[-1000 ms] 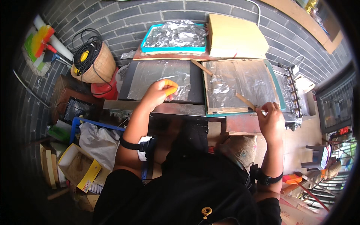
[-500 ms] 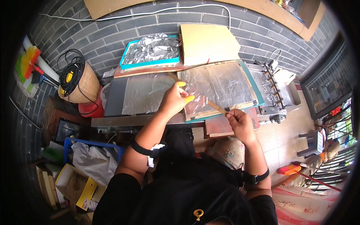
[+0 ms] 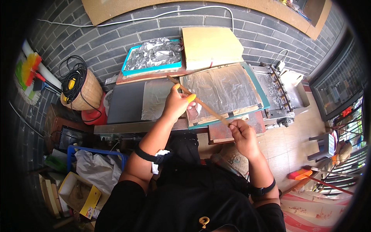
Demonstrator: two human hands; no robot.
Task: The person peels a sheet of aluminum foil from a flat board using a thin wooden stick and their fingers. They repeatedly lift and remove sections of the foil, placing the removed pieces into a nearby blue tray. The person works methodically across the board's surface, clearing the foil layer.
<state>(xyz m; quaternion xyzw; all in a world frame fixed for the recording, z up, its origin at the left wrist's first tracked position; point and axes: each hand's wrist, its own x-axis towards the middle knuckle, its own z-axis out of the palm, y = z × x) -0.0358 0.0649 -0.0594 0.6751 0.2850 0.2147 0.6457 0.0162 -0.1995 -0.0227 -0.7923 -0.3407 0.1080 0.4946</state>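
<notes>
My right hand is closed on the near end of a thin wooden stick, which slants up to the left. My left hand, with yellow finger covers on thumb and forefinger, is closed around the stick's far part; its grip is partly hidden. Beneath the stick, crinkled silvery film covers a brown-edged paper stack, which rests on a green board. Beside my left hand, another translucent film sheet lies on a dark grey surface. A small shiny scrap shows below my left thumb.
Behind stand a turquoise tray of crumpled foil and a yellow paper stack. A metal device is at the right, a cable-draped basket at the left. A blue crate and an open box sit lower left.
The stick now shows across the film, where my left hand covered much of it. My left hand shifted slightly left, my right slightly down. The left film sheet's outer edge moved right.
</notes>
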